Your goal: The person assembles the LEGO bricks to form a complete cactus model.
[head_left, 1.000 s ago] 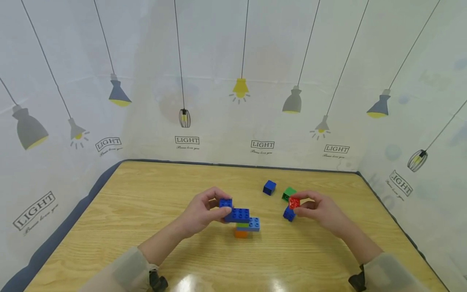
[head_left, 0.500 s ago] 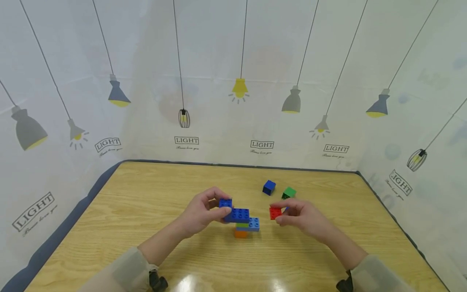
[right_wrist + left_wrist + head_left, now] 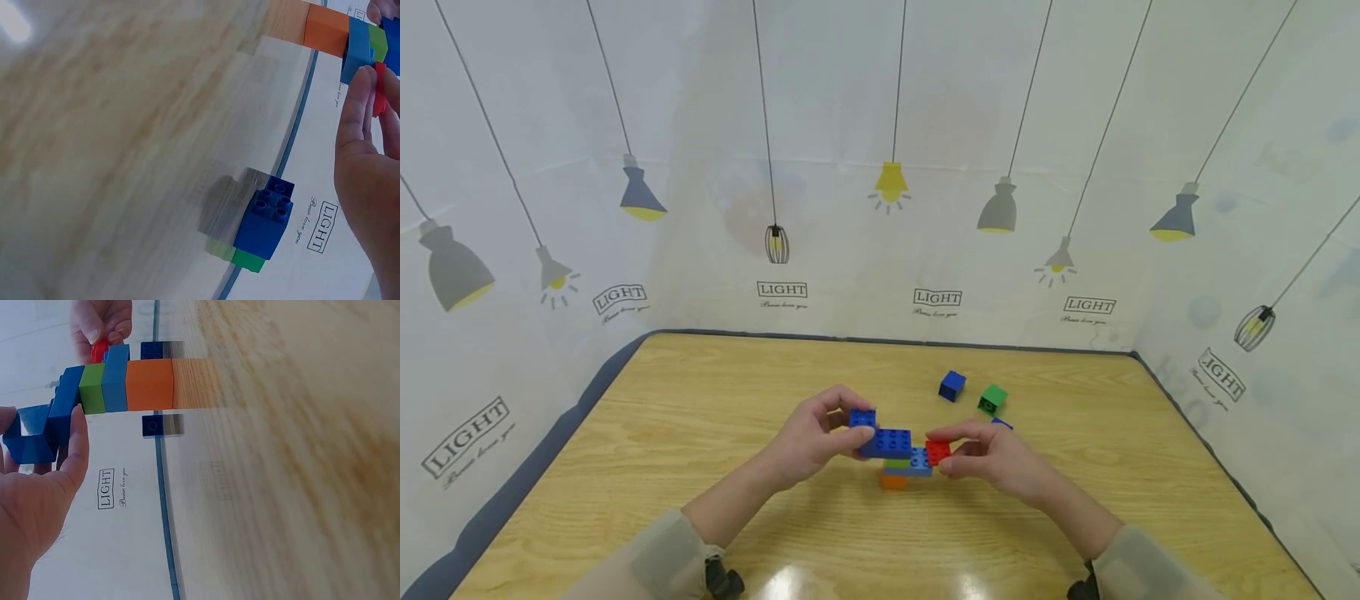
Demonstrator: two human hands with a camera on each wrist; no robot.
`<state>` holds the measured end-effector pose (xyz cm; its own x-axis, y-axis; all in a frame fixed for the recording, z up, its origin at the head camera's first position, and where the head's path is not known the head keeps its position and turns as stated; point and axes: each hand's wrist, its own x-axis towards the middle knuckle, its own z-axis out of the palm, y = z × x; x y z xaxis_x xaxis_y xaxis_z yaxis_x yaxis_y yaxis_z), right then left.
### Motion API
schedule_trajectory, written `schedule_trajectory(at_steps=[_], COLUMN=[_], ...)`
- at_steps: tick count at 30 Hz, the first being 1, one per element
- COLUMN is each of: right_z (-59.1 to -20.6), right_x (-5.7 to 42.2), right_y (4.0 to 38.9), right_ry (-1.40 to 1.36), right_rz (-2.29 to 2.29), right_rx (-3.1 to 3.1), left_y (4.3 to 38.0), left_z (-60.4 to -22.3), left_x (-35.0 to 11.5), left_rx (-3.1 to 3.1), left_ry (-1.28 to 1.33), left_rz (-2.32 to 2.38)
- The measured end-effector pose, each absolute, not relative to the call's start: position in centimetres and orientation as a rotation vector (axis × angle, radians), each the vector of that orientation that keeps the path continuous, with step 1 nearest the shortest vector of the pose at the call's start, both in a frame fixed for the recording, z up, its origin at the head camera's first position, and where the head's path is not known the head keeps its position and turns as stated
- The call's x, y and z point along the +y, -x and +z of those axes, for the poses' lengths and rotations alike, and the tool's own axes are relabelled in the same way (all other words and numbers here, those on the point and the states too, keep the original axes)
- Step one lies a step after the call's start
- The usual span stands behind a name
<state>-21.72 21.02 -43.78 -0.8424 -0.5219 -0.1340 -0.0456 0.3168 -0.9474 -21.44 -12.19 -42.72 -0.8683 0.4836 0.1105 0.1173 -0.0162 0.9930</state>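
A stack of toy building bricks stands on the table, with an orange brick (image 3: 894, 482) at its base. Above it come a light blue brick (image 3: 115, 384), a lime green brick (image 3: 92, 389), a longer dark blue brick (image 3: 892, 442) and a square blue brick (image 3: 862, 418) overhanging to the left. My left hand (image 3: 811, 437) grips that square blue brick, and one fingertip touches the longer one. Between thumb and fingers my right hand (image 3: 1003, 462) pinches a thin red brick (image 3: 937, 452), studs up, right at the light blue brick's exposed right end.
Behind the right hand lie a blue brick (image 3: 952, 386), a green brick (image 3: 992, 400) and a second blue brick (image 3: 264, 222), mostly hidden in the head view. The wooden table (image 3: 715, 375) ends at a printed white curtain (image 3: 850, 317) at the back and sides.
My right hand has carried the red brick leftward from beside the loose bricks to the stack, turning it studs up. The left hand stays in place, gripping the blue brick.
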Motion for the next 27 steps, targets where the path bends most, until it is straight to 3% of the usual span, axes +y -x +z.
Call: schedule_trajectory(at_steps=[27], right_z=[-43.9], right_x=[19.8], right_y=[21.7], right_ry=[0.493], right_rz=[-1.547], right_rx=[2.196], left_y=[21.5], left_z=[-43.0], left_x=[-12.3], left_rx=[2.023], left_ry=[-0.651], left_rz=[1.957])
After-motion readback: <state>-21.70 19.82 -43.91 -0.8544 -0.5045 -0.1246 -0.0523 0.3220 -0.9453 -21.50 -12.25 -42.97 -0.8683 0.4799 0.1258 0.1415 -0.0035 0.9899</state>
